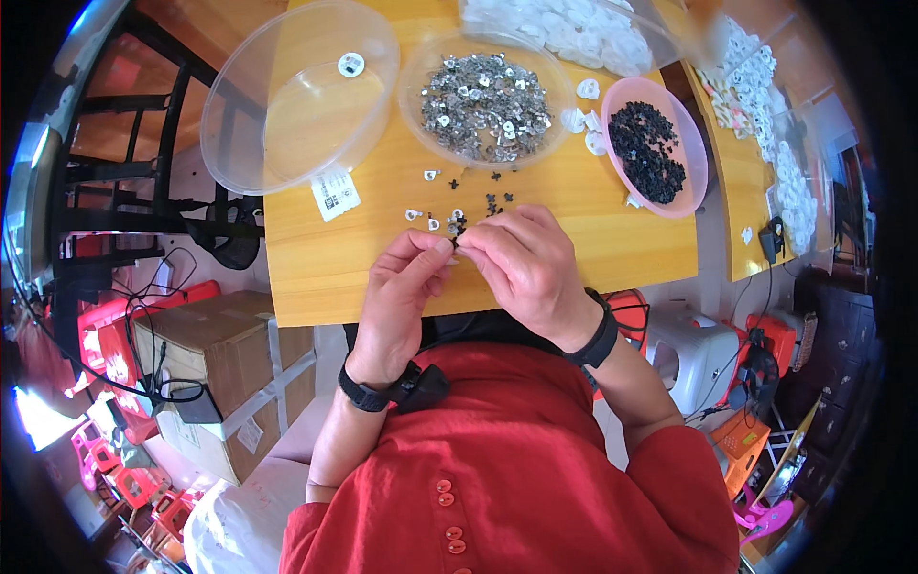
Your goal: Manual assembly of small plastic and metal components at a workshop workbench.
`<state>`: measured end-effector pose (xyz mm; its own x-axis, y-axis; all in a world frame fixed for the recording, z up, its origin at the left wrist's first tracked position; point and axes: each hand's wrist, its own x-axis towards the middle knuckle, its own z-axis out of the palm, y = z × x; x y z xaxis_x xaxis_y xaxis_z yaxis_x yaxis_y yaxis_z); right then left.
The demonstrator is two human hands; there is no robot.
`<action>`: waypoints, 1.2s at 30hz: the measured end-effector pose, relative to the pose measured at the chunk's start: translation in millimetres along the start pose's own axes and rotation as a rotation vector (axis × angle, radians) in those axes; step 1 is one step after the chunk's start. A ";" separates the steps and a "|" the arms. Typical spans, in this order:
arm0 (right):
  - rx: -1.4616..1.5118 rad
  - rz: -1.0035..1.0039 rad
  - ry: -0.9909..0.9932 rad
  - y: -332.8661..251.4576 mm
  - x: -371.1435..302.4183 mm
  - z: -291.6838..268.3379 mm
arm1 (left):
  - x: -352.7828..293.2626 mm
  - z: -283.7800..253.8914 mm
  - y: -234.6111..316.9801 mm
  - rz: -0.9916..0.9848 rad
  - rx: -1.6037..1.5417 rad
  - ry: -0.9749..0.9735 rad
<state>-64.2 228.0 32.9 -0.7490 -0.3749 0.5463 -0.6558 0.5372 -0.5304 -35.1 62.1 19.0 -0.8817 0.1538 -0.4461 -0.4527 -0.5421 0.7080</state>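
Observation:
My left hand [408, 277] and my right hand [529, 265] meet above the front part of the yellow wooden table [330, 273]. Both are closed in a pinch on a small black part [455, 242], mostly covered by my fingertips. Just beyond my fingers lie loose white-and-metal pieces [433, 224] and several small black cross-shaped parts [492, 203]. Farther back, a clear round tub [413, 115] holds a heap of small metal and clear pieces. To its right, a pink oval basin [696, 153] contains many black parts like the loose ones.
A large clear tub [234, 115] with one round white piece in it stands at the back left, beside a printed white label [335, 193]. A bag of white parts [574, 29] lies at the far edge. Cardboard boxes [206, 335] stand left of the table, a grey stool [693, 354] right.

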 end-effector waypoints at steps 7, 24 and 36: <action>-0.114 -0.119 -0.049 -6.6 4.6 0.1 | -3.9 -3.7 -4.8 0.047 -0.038 0.063; 0.264 0.298 -0.037 -23.2 16.3 12.1 | -12.5 -23.7 10.5 0.040 -0.275 -0.042; 0.099 0.107 -0.024 -35.8 14.9 12.2 | -11.3 -19.4 7.2 0.034 -0.278 -0.106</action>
<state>-53.0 193.9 52.1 -0.8162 -0.3385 0.4683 -0.5776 0.4981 -0.6467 -25.8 40.3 18.6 -0.9112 0.2091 -0.3549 -0.3819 -0.7519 0.5375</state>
